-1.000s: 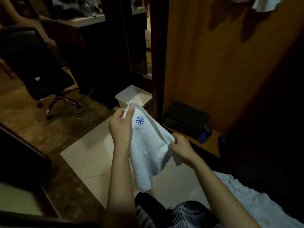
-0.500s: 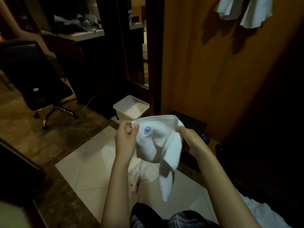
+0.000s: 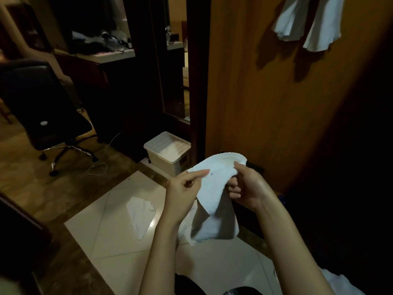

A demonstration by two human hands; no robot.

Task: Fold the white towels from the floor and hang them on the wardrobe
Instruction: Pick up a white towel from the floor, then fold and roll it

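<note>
A small white towel (image 3: 217, 177) with a blue mark is held up in front of me. My left hand (image 3: 182, 188) pinches its left edge between thumb and fingers. My right hand (image 3: 244, 186) grips its right edge, fingers curled. The towel's top edge arches between the hands and its lower part hangs down. Another white towel (image 3: 140, 213) lies flat on the pale floor tiles, left of my left arm. Two white towels (image 3: 308, 24) hang high on the brown wardrobe door (image 3: 265, 103). More white cloth (image 3: 340, 284) lies at the bottom right.
A white lidded plastic box (image 3: 168, 154) stands on the floor by the wardrobe's dark frame. A black office chair (image 3: 42, 109) on wheels is at the left, with a thin white cable (image 3: 100, 165) on the floor near it. A cluttered desk (image 3: 100, 52) stands behind.
The view tilted up, showing more of the hanging towels. My hands drew closer together and the towel bunched into an arch, its blue mark mostly hidden. A floor towel came into view.
</note>
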